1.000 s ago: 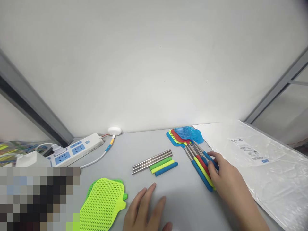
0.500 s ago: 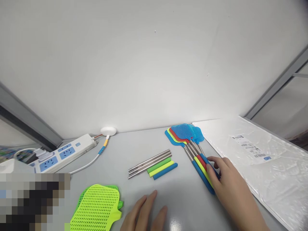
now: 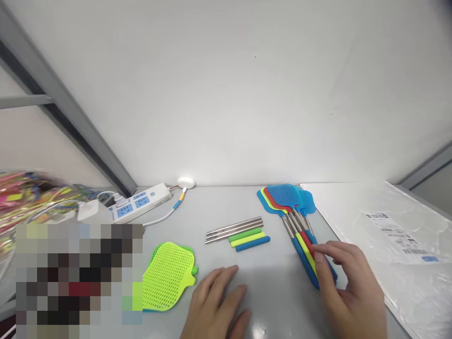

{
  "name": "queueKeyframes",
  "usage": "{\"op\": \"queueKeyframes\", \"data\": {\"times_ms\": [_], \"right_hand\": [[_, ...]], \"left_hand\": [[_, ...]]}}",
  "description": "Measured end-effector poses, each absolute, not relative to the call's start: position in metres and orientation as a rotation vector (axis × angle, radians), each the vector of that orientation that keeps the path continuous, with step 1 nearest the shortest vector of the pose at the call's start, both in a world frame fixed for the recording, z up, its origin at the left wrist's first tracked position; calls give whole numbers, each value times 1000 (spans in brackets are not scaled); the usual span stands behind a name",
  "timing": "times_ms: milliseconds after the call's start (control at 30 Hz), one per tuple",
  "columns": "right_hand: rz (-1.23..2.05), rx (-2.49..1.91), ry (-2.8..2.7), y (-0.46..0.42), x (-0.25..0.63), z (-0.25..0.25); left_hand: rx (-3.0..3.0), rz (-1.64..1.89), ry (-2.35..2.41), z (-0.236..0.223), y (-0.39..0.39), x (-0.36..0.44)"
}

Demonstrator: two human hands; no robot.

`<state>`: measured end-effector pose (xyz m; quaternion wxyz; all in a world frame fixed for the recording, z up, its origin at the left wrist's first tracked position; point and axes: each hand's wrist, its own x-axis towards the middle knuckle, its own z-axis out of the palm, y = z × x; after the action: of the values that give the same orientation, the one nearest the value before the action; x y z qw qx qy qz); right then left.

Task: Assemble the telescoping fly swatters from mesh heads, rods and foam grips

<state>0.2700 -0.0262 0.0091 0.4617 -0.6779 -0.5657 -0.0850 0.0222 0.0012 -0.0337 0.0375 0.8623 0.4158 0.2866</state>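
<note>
On the right of the table lies a fanned pile of fly swatters (image 3: 282, 195) with mesh heads, metal rods and blue, yellow and red grips. My right hand (image 3: 349, 282) is at the grips, thumb and forefinger pinched at the red grip (image 3: 308, 244); the other fingers are curled. My left hand (image 3: 217, 303) rests on the table, fingers apart and holding nothing. Beside it are stacked loose swatter heads (image 3: 169, 278), yellow-green on top, green and blue edges beneath. Ahead lie several metal rods (image 3: 233, 229) and three loose grip tubes (image 3: 249, 238) in green, yellow and blue.
A white power strip (image 3: 141, 205) with plugs sits at the left back, near a white round device (image 3: 185, 182) on a cable. A plastic-wrapped white board (image 3: 353, 212) covers the right side. Shiny packaging (image 3: 31, 202) is at far left; a pixelated patch hides the lower left.
The view has turned left, so more of the left side shows. My right thumb and forefinger have come together at the red grip. My left hand shows more fully, still on the table.
</note>
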Motion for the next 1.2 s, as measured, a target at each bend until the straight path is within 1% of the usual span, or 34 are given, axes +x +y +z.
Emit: {"op": "queueKeyframes", "data": {"times_ms": [200, 333, 400, 533, 733, 867, 1067, 1200], "right_hand": [[74, -1582, -1597, -26, 261, 7], [161, -1579, -1812, -26, 258, 3], [104, -1573, -1874, -27, 255, 1], [-114, -1564, -1999, -26, 237, -2], [-341, -1723, -2118, -11, 205, -3], [-325, -1789, -2136, -6, 195, -7], [-162, -1735, -2095, -8, 195, -8], [-174, -1730, -2060, -10, 197, -8]], "left_hand": [[2416, 817, 1384, -12, -12, 21], [2367, 808, 1363, -9, -19, 22], [2394, 811, 1316, -6, -22, 23], [2463, 794, 1226, -1, -25, 24], [2417, 900, 1224, -3, -28, 22], [2352, 904, 1248, -8, -27, 20], [2349, 919, 1207, -12, -27, 19], [2402, 904, 1192, -15, -26, 18]]}}
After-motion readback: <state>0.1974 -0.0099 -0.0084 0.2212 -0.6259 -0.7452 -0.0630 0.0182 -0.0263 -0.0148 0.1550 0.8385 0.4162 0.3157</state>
